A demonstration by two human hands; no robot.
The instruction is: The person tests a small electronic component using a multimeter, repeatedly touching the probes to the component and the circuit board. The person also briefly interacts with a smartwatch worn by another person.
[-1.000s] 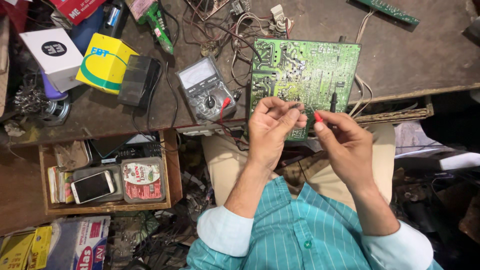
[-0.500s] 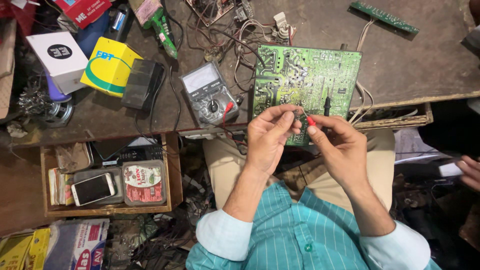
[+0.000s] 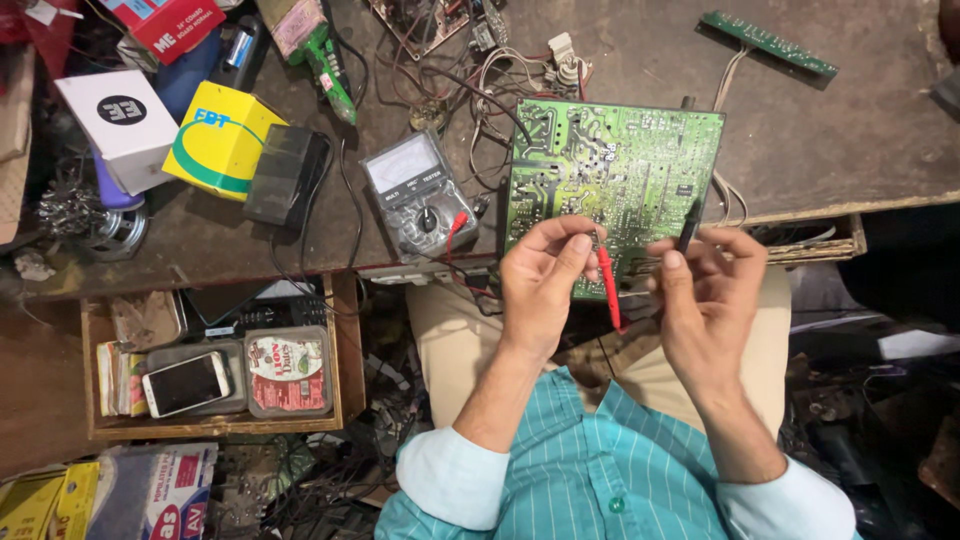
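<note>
Seen from above at a cluttered workbench: left hand raised, fingers curled, pinching a red test probe tip-up (lead trailing toward 6 o'clock). Right hand alongside at 3 o'clock, closed on a black probe. Both poised over the lower edge of the green circuit board; analog multimeter at 9 o'clock.

Circuit board lies on the bench, meter just left of it, boxes further left. Both hands sit at the board's near edge: left hand, right hand. Phone in the open drawer below the bench, left.
</note>
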